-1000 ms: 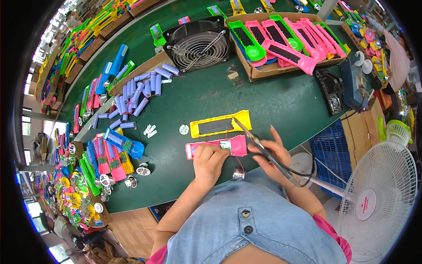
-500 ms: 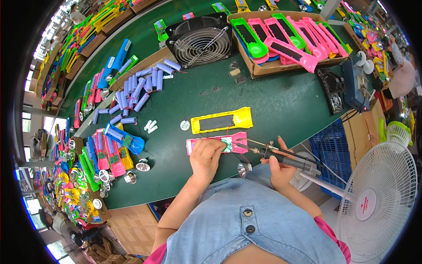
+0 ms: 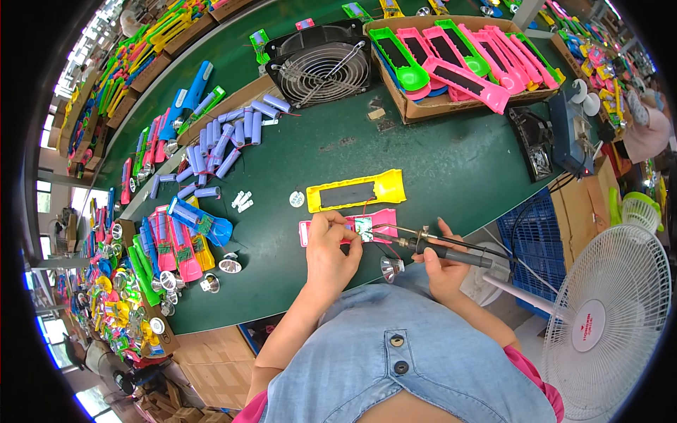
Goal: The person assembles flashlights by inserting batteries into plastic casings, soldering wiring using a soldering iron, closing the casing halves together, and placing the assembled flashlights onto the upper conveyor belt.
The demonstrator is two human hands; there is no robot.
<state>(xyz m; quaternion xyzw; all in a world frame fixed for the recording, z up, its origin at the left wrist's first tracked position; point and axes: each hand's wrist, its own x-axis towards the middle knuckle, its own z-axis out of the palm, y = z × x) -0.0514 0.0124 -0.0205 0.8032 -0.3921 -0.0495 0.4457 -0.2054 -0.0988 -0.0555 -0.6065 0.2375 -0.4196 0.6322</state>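
Soldering iron (image 3: 444, 248) has swung level, tip now at the pink casing's (image 3: 381, 220) circuit board near the desk's front edge. Right hand (image 3: 446, 268) grips the iron; left hand (image 3: 331, 247) pinches the wire: joint under way.

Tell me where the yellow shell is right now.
In the head view the yellow shell lies mid-bench, just beyond the pink shell under the hands, nearer the person than the fan.
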